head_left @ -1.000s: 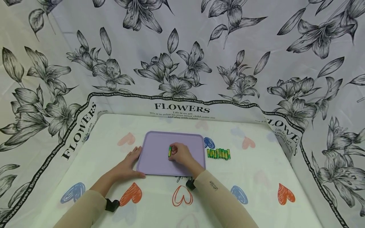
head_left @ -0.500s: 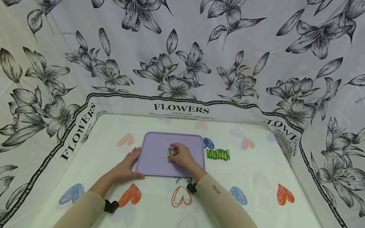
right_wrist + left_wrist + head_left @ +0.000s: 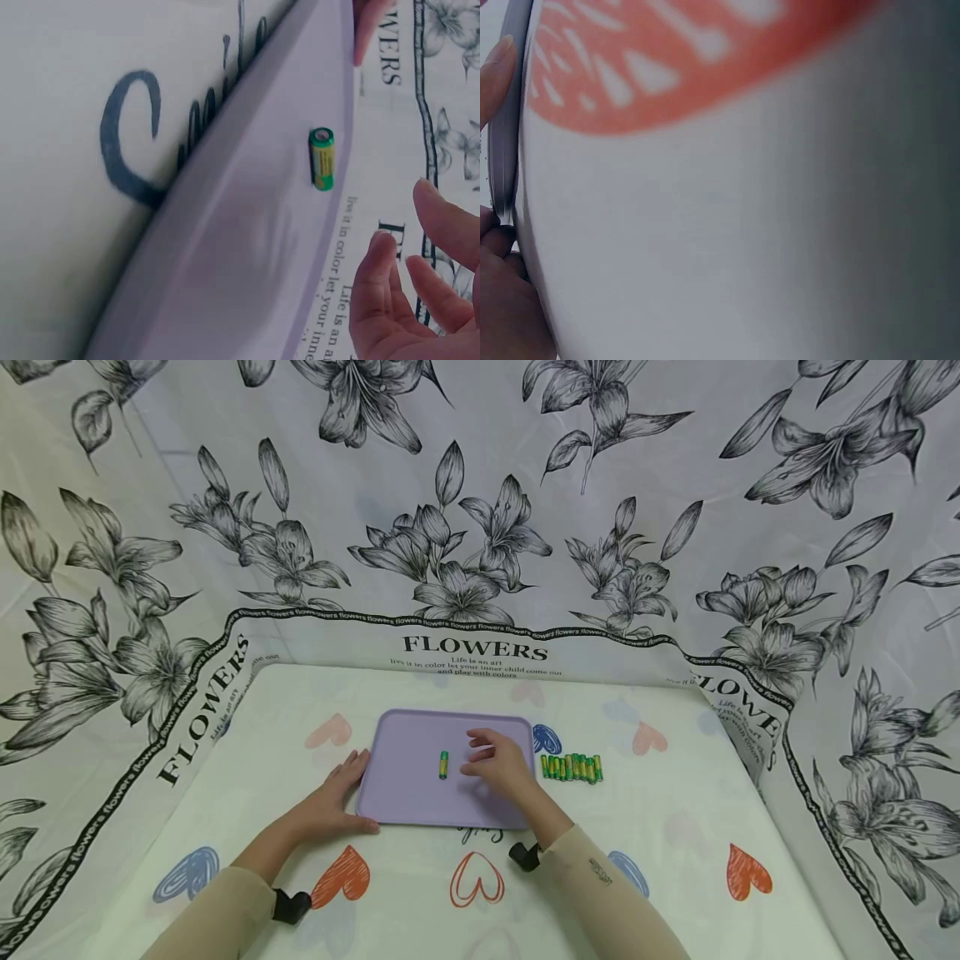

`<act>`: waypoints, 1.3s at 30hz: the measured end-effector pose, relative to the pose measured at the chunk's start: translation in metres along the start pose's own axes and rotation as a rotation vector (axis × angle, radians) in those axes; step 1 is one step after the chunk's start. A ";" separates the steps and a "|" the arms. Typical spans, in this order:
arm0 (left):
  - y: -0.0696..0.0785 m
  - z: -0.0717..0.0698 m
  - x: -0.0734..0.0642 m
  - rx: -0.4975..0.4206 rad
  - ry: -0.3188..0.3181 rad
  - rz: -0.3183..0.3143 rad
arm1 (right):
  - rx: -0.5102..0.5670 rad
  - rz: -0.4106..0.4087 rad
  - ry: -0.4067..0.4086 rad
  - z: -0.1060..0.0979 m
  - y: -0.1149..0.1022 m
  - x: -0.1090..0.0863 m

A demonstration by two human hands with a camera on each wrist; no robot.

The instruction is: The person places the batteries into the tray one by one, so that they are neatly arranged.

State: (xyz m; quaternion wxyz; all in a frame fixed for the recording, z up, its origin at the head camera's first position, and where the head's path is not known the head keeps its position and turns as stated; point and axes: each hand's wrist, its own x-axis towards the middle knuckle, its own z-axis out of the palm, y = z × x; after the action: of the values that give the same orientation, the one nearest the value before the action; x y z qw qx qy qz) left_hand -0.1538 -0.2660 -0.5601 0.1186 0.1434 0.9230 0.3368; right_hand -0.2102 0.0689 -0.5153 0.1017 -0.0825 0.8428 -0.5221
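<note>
One green and yellow battery (image 3: 443, 765) lies near the middle of the purple tray (image 3: 405, 802), its long side pointing away from me. The right wrist view shows the same battery (image 3: 322, 159) lying on the tray with nothing touching it. My right hand (image 3: 497, 765) hovers over the tray's right half, fingers spread and loosely bent, holding nothing. At the tray's left edge rests my left hand (image 3: 335, 797), thumb at the near corner and fingers along the side. In the left wrist view, part of the left hand (image 3: 506, 300) shows against the tray's edge.
Several more green and yellow batteries (image 3: 572, 767) lie side by side in a row just right of the tray. A white cloth with printed hearts (image 3: 477, 878) covers the table. Flower-printed curtains (image 3: 465, 568) enclose its back and sides.
My right hand has let go of the battery and drawn back to the right, fingers opening. The battery stays on the tray. My left hand keeps its place at the tray's edge.
</note>
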 end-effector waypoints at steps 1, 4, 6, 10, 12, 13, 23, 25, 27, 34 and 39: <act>0.000 0.000 0.000 -0.004 0.000 0.004 | 0.003 0.003 -0.001 -0.003 0.000 -0.002; 0.001 0.001 -0.001 -0.007 -0.001 0.005 | -0.001 0.013 0.001 -0.013 0.002 -0.008; 0.002 0.002 -0.001 -0.006 -0.003 0.002 | -0.005 0.014 0.011 -0.020 0.003 -0.012; 0.001 0.003 0.001 -0.003 -0.002 0.000 | 0.015 0.012 0.044 -0.036 0.007 -0.020; 0.001 0.004 0.002 0.001 0.001 0.006 | 0.033 0.013 0.070 -0.044 0.009 -0.024; 0.000 0.004 0.002 0.004 0.004 0.010 | 0.038 0.019 0.081 -0.048 0.010 -0.026; 0.000 0.001 0.000 0.000 0.006 0.011 | 0.063 0.000 0.132 -0.073 0.030 -0.034; 0.000 0.001 0.000 0.003 0.006 0.006 | 0.057 -0.006 0.140 -0.077 0.033 -0.035; 0.000 0.000 0.000 0.006 0.004 -0.002 | 0.051 -0.009 0.141 -0.082 0.034 -0.036; -0.002 0.001 0.000 0.007 0.000 -0.012 | -0.010 0.029 0.154 -0.099 0.041 -0.040; -0.002 0.002 0.002 0.004 0.000 -0.008 | -0.029 0.053 0.185 -0.112 0.045 -0.047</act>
State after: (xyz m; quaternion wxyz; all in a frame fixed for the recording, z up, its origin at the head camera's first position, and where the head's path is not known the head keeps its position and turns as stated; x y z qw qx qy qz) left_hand -0.1553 -0.2661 -0.5630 0.1195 0.1401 0.9242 0.3345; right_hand -0.1948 0.1969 -0.5029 0.0360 -0.0131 0.8578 -0.5126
